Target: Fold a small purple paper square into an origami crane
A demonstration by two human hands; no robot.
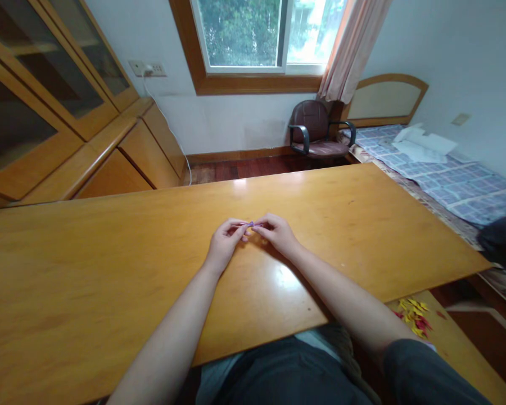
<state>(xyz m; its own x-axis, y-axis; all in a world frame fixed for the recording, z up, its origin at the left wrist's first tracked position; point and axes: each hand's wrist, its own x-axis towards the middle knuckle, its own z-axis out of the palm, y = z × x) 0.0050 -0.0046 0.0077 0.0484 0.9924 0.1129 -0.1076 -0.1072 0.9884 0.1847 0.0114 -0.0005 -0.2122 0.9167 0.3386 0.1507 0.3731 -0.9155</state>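
A small purple strip point(251, 224), thin and partly hidden by fingers, is stretched between my hands just above the wooden table point(122, 264). My left hand point(228, 239) pinches its left end between thumb and fingertips. From the other side, my right hand point(276, 230) grips it with thumb and forefinger. The fingertips of both hands almost meet at a small purple bunch in the strip's middle. Its exact kind is too small to make out.
At lower right, a pile of small yellow and red pieces point(415, 316) lies on a lower wooden surface point(459, 343) beside my right arm. Beyond the table stand an armchair point(312, 126) and a bed point(455, 169). A glass-door cabinet point(105, 135) lines the left.
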